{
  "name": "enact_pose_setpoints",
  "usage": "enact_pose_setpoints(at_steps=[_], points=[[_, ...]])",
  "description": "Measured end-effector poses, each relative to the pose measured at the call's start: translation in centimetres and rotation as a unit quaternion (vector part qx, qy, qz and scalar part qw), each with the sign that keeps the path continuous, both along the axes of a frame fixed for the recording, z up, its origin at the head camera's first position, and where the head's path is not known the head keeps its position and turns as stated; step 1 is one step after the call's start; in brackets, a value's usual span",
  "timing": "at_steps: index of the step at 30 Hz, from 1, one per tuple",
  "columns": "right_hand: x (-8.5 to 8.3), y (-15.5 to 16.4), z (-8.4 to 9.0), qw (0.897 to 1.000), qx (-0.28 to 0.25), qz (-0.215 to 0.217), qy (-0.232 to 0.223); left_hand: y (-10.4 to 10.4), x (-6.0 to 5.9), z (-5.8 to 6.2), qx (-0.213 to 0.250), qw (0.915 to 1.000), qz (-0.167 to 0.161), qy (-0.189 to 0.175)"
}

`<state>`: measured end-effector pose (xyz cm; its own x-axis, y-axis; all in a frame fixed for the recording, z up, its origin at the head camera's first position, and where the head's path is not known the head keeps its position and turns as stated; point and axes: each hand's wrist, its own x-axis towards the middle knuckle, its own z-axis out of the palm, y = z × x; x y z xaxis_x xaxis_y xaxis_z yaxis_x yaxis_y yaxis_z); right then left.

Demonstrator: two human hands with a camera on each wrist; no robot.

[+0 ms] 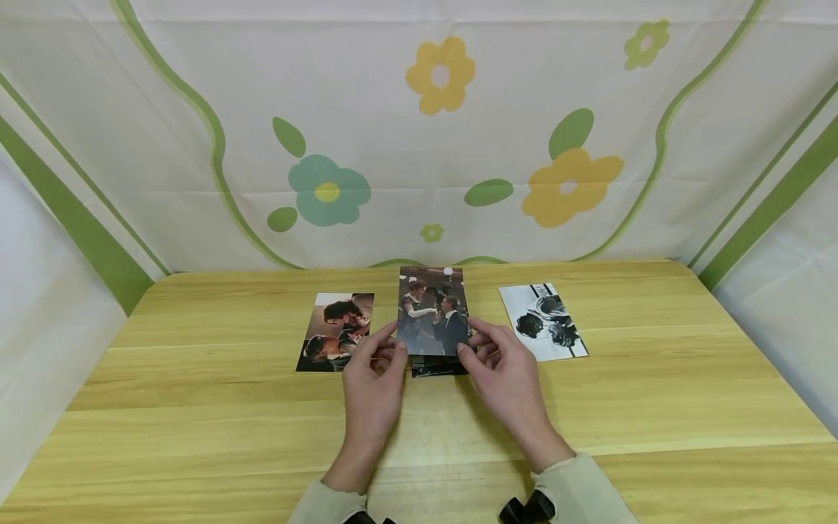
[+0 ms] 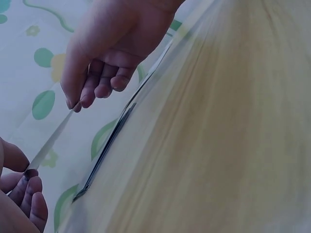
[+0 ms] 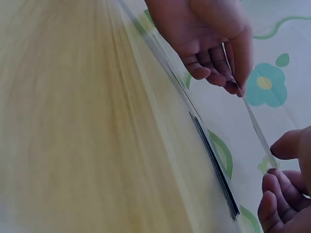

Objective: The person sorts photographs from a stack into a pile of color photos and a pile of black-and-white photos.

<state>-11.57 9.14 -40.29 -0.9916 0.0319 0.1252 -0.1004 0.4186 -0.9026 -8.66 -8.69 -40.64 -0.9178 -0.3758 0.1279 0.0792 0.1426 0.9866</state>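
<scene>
A colour photo card (image 1: 432,309) of two people in formal dress is held up above the table. My left hand (image 1: 373,382) pinches its left edge near the lower corner, and my right hand (image 1: 505,367) pinches the right edge. In the left wrist view the card (image 2: 51,138) appears edge-on, apart from a thin stack of dark cards (image 2: 107,148) on the table. Most of that stack (image 1: 437,367) is hidden behind the raised card in the head view. To the left lies another colour photo card (image 1: 337,331); to the right, a black-and-white one (image 1: 546,322).
The wooden table (image 1: 196,422) spreads out around the cards. Behind it hangs a white cloth (image 1: 393,145) with flower patterns, which also closes in both sides. Small black devices (image 1: 527,507) sit at my sleeves (image 1: 585,487).
</scene>
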Motion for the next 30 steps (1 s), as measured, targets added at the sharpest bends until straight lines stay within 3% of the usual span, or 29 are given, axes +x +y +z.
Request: enact_pose_setpoints(at_steps=[5,11,19,24,30], points=[[0.1,-1.2,0.1,0.999,-0.028,0.016,-0.018,-0.8,0.0,-0.2,-0.023,0.9995,0.023,-0.005],[0.0,-4.1,0.0,0.998,-0.035,0.044,-0.017,-3.1,0.2,0.2,-0.038,0.9964,0.074,-0.016],[0.3,-9.1,-0.1,0.994,-0.064,0.084,-0.029,-7.0,0.3,0.5,-0.033,0.9853,0.159,-0.052],[0.5,-11.3,0.3,0.992,-0.08,0.094,-0.038,-8.8,0.4,0.7,-0.052,0.9775,0.194,-0.066],[0.5,-12.4,0.2,0.991,-0.074,0.099,-0.04,-9.6,0.3,0.7,-0.05,0.9729,0.216,-0.066]])
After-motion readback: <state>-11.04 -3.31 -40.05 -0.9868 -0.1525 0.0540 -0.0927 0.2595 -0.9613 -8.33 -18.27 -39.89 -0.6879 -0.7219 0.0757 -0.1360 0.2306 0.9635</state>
